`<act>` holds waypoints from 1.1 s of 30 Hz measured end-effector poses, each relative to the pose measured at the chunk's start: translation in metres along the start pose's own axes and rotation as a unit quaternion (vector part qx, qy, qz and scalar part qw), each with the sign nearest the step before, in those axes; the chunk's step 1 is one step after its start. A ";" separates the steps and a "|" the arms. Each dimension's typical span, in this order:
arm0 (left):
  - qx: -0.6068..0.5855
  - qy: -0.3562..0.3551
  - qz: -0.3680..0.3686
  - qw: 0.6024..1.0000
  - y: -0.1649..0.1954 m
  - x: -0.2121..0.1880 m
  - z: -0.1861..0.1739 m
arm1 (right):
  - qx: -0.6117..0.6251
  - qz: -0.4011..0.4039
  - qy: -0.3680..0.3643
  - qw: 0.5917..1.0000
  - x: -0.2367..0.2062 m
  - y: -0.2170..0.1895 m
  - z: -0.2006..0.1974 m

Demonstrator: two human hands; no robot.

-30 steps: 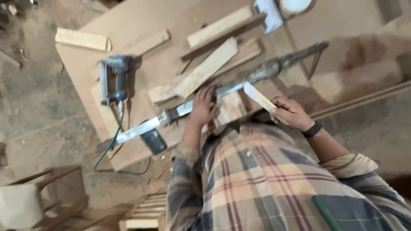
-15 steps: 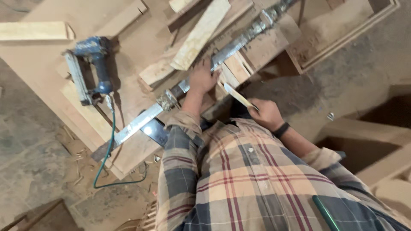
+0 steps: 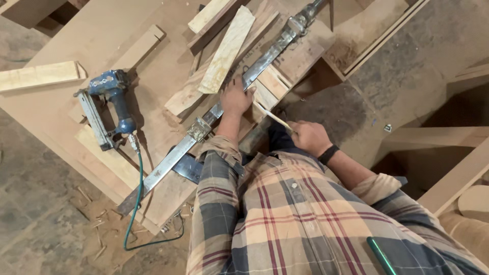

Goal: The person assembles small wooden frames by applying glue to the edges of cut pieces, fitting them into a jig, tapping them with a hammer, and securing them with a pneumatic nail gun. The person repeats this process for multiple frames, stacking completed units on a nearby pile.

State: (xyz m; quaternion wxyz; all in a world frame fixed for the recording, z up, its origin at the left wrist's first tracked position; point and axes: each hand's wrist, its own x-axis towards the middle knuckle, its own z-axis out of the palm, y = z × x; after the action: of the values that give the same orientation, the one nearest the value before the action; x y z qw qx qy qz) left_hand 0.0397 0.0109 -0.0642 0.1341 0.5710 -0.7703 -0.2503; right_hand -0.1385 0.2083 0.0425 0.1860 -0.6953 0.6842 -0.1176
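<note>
My left hand (image 3: 236, 97) presses flat on small wood pieces (image 3: 270, 86) beside a long metal bar clamp (image 3: 224, 102) that runs diagonally across the workbench (image 3: 81, 35). My right hand (image 3: 309, 137), with a black band on its wrist, grips a thin pale wooden strip (image 3: 272, 116) whose far end points toward the left hand. A pale plank (image 3: 227, 48) lies just above the left hand.
A blue pneumatic nail gun (image 3: 107, 107) with a green hose (image 3: 135, 203) lies on the bench at the left. Loose planks (image 3: 38, 76) and offcuts are scattered over the top. Wooden frames (image 3: 448, 137) stand at the right. Wood chips litter the dusty floor (image 3: 46, 224).
The view has shifted so the bench sits higher and closer. My right hand with the strip has drawn nearer to the left hand, which stays on the wood by the clamp.
</note>
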 end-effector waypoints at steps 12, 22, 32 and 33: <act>0.004 -0.001 -0.008 1.000 0.004 -0.003 -0.001 | 0.024 0.026 0.051 0.998 0.009 -0.018 0.003; -0.007 0.003 -0.014 1.000 0.003 -0.002 0.000 | 0.099 0.012 0.060 0.993 0.009 -0.002 0.016; -0.010 0.009 0.000 1.000 -0.001 -0.002 0.004 | 0.048 -0.014 0.109 0.993 -0.019 -0.006 0.008; -0.007 0.007 0.001 1.000 -0.002 -0.002 0.004 | 0.035 -0.030 0.117 0.992 -0.016 -0.009 0.013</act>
State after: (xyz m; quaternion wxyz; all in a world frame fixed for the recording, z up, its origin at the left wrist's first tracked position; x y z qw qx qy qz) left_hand 0.0398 0.0138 -0.0683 0.1441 0.5710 -0.7680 -0.2518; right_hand -0.1259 0.2251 0.0362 0.1254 -0.6898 0.6757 -0.2275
